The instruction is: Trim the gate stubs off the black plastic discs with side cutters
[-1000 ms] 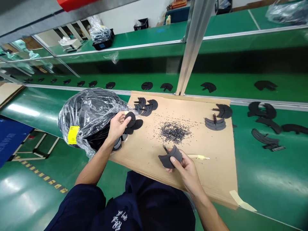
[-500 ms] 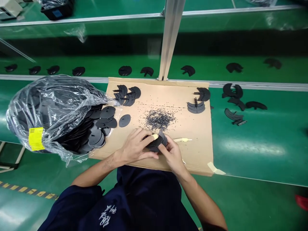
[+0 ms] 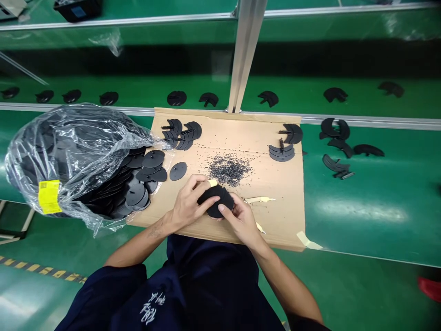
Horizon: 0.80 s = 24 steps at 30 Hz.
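Observation:
Between my two hands is a black plastic disc (image 3: 220, 202), held flat and slightly tilted above the cardboard's front part. My left hand (image 3: 193, 200) grips its left side, thumb on top, with a yellow wrap on one fingertip. On the right edge, my right hand (image 3: 243, 218) pinches it with the thumb on the face. A pile of tiny black pieces (image 3: 230, 170) lies on the cardboard (image 3: 206, 230) just beyond my hands. To the right of my right hand rest pale yellow strips, thin and pointed (image 3: 262, 199). One loose dark disc (image 3: 178, 171) lies left of the pile.
A clear plastic bag (image 3: 69, 138) spilling black discs (image 3: 136, 195) lies at the left. Curved black parts stand in groups on the cardboard (image 3: 186, 135) and on the green bench at right (image 3: 335, 128). A metal post (image 3: 243, 59) rises behind the cardboard.
The parts in my hands now sit together as a full, flatter disc, where a grey curved edge stuck up before. Both hands have shifted slightly, and my left thumb now lies across the disc.

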Each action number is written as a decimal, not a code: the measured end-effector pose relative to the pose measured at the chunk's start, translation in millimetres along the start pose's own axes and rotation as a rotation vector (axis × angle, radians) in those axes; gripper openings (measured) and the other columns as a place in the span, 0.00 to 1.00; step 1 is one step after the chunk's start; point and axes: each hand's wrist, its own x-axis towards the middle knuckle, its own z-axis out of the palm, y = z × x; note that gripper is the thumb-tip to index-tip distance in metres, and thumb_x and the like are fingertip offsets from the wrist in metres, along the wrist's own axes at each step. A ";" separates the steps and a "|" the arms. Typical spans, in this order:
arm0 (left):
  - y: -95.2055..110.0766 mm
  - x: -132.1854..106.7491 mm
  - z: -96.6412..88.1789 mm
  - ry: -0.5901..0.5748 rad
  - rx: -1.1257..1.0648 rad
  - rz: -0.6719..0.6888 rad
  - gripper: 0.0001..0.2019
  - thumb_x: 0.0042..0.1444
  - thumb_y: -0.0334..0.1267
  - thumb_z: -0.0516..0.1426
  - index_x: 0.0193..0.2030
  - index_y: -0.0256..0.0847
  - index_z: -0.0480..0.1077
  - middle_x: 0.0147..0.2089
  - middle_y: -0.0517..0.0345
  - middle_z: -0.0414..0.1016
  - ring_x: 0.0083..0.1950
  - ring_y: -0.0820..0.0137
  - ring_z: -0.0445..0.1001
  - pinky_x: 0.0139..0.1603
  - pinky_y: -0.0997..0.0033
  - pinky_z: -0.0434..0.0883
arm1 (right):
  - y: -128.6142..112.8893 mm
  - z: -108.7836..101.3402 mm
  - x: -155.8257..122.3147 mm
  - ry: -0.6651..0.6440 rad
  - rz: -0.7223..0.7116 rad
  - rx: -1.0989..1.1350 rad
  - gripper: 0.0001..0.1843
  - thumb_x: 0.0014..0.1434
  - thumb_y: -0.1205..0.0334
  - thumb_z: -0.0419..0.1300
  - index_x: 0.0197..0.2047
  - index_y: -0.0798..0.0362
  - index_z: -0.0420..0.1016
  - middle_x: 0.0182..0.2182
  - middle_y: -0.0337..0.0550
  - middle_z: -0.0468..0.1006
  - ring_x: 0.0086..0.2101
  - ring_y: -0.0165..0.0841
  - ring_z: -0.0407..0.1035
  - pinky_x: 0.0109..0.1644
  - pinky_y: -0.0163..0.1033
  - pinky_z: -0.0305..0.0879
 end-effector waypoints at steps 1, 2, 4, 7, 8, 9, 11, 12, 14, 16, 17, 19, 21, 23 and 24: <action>0.1 -0.2 1.2 0.004 0.003 0.000 0.11 0.69 0.42 0.58 0.53 0.40 0.72 0.47 0.49 0.70 0.46 0.65 0.75 0.45 0.66 0.77 | -0.1 -0.2 -0.2 0.002 0.003 -0.001 0.23 0.56 0.40 0.72 0.43 0.49 0.77 0.32 0.38 0.74 0.33 0.32 0.73 0.35 0.36 0.78; 0.6 -0.2 2.0 0.001 0.003 0.003 0.10 0.69 0.41 0.58 0.53 0.40 0.72 0.47 0.49 0.71 0.45 0.65 0.75 0.44 0.66 0.77 | -0.3 -0.5 -0.4 0.004 0.005 -0.002 0.23 0.55 0.40 0.72 0.44 0.49 0.78 0.33 0.38 0.75 0.34 0.32 0.73 0.36 0.37 0.78; 2.2 0.2 1.5 -0.024 -0.012 0.013 0.09 0.70 0.38 0.55 0.54 0.41 0.72 0.48 0.49 0.71 0.45 0.65 0.75 0.45 0.66 0.77 | -0.6 -1.1 -1.0 0.007 0.006 0.001 0.24 0.55 0.41 0.72 0.45 0.49 0.78 0.33 0.38 0.75 0.34 0.32 0.73 0.35 0.37 0.78; 4.8 1.9 -4.6 -0.119 -0.071 -0.007 0.13 0.72 0.34 0.50 0.58 0.42 0.70 0.51 0.47 0.72 0.51 0.64 0.76 0.52 0.64 0.77 | -1.2 -1.8 -1.3 0.013 0.006 0.001 0.24 0.54 0.40 0.73 0.46 0.48 0.78 0.33 0.38 0.76 0.33 0.32 0.73 0.35 0.37 0.78; 5.2 2.5 -7.6 -0.159 -0.092 -0.026 0.14 0.72 0.34 0.50 0.60 0.42 0.69 0.53 0.47 0.73 0.54 0.63 0.76 0.54 0.63 0.77 | -1.3 -2.0 -1.3 0.014 0.008 -0.001 0.25 0.54 0.40 0.73 0.46 0.48 0.78 0.33 0.38 0.76 0.33 0.32 0.73 0.35 0.37 0.78; 5.1 3.2 -10.5 -0.189 -0.110 -0.047 0.15 0.72 0.34 0.50 0.62 0.42 0.68 0.53 0.47 0.73 0.55 0.62 0.75 0.55 0.63 0.76 | -1.3 -2.2 -1.1 0.016 0.008 -0.003 0.25 0.54 0.40 0.72 0.47 0.49 0.78 0.33 0.38 0.77 0.32 0.32 0.73 0.35 0.38 0.78; 3.9 4.3 -15.0 -0.216 -0.122 -0.088 0.14 0.72 0.36 0.52 0.61 0.42 0.67 0.51 0.48 0.75 0.52 0.63 0.76 0.53 0.64 0.76 | -1.1 -2.3 -0.6 0.012 0.005 -0.006 0.25 0.55 0.40 0.72 0.48 0.49 0.78 0.33 0.38 0.77 0.32 0.32 0.73 0.35 0.38 0.78; 3.1 4.9 -16.4 -0.217 -0.120 -0.102 0.13 0.72 0.37 0.53 0.60 0.42 0.68 0.49 0.50 0.76 0.50 0.64 0.77 0.51 0.65 0.77 | -0.9 -2.2 -0.3 0.008 0.003 -0.006 0.25 0.56 0.40 0.72 0.48 0.49 0.78 0.33 0.38 0.77 0.32 0.32 0.74 0.36 0.38 0.78; 2.1 5.8 -17.1 -0.211 -0.119 -0.114 0.11 0.71 0.38 0.54 0.57 0.42 0.68 0.46 0.52 0.76 0.46 0.66 0.76 0.47 0.68 0.76 | -0.4 -1.9 0.2 -0.001 0.004 -0.007 0.24 0.56 0.41 0.72 0.47 0.48 0.79 0.33 0.38 0.77 0.32 0.32 0.74 0.36 0.38 0.78; 2.5 6.2 -16.0 -0.206 -0.126 -0.121 0.10 0.71 0.39 0.55 0.56 0.41 0.69 0.45 0.52 0.76 0.45 0.66 0.76 0.47 0.68 0.76 | -0.1 -1.6 0.3 -0.007 0.008 -0.008 0.24 0.56 0.40 0.72 0.47 0.48 0.79 0.34 0.38 0.77 0.33 0.33 0.74 0.36 0.38 0.78; 3.1 6.0 -15.0 -0.199 -0.131 -0.126 0.10 0.71 0.40 0.55 0.56 0.41 0.69 0.45 0.51 0.76 0.45 0.66 0.76 0.46 0.68 0.76 | -0.1 -1.5 0.2 -0.005 0.009 -0.008 0.24 0.55 0.40 0.72 0.47 0.48 0.79 0.34 0.38 0.77 0.34 0.33 0.74 0.36 0.38 0.78; 4.7 4.8 -12.4 -0.184 -0.131 -0.135 0.10 0.71 0.40 0.55 0.55 0.41 0.70 0.44 0.52 0.77 0.44 0.66 0.77 0.45 0.68 0.76 | -0.4 -1.5 -0.3 0.005 0.009 -0.011 0.24 0.55 0.41 0.72 0.47 0.48 0.79 0.34 0.38 0.77 0.34 0.33 0.74 0.37 0.38 0.78; 5.5 2.6 -9.4 -0.168 -0.124 -0.126 0.10 0.71 0.41 0.55 0.54 0.41 0.70 0.43 0.52 0.77 0.42 0.67 0.77 0.44 0.68 0.76 | -0.7 -1.7 -1.0 0.014 0.006 -0.015 0.23 0.55 0.40 0.72 0.45 0.48 0.78 0.33 0.38 0.76 0.34 0.34 0.73 0.37 0.39 0.78; 5.1 0.2 -6.5 -0.151 -0.115 -0.110 0.11 0.71 0.42 0.54 0.55 0.41 0.70 0.43 0.52 0.78 0.42 0.66 0.78 0.43 0.68 0.76 | -0.9 -2.0 -1.6 0.015 0.002 -0.022 0.22 0.56 0.40 0.71 0.44 0.48 0.78 0.32 0.38 0.75 0.33 0.34 0.73 0.37 0.40 0.78; 4.5 -0.7 -5.2 -0.147 -0.110 -0.106 0.12 0.72 0.42 0.54 0.55 0.41 0.71 0.43 0.52 0.79 0.42 0.66 0.78 0.43 0.68 0.77 | -0.8 -2.2 -1.9 0.012 0.000 -0.026 0.22 0.56 0.40 0.71 0.44 0.48 0.78 0.32 0.38 0.75 0.33 0.34 0.73 0.37 0.40 0.77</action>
